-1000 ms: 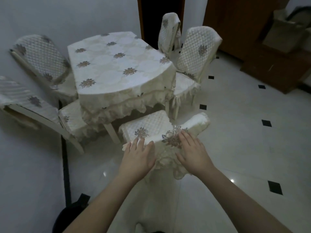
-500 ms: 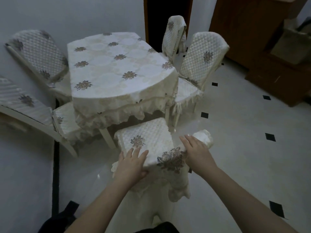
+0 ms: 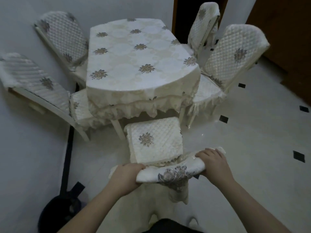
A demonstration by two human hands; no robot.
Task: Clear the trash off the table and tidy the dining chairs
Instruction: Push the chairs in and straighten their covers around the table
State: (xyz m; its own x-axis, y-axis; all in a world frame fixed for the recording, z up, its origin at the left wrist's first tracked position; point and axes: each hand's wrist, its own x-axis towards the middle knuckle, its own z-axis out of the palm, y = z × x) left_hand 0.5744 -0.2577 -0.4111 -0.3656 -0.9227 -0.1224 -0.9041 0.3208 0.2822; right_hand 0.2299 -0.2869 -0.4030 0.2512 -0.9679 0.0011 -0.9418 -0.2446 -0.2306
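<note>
Clearly the chair wants pushing in straight: the left hand [image 3: 125, 176] and right hand [image 3: 213, 163] each clamp an end of the chair back [image 3: 170, 173], so an even shove — no twist — should slide the seat [image 3: 154, 140] under the table [image 3: 139, 64]. The chair stands just short of the table's near edge — quilted cream cover, grey flower motif, lace trim.

Pale wall [image 3: 25, 148] left; glossy white floor [image 3: 252, 148], black diamond insets; dark wood cabinet [image 3: 286, 39] right.
</note>
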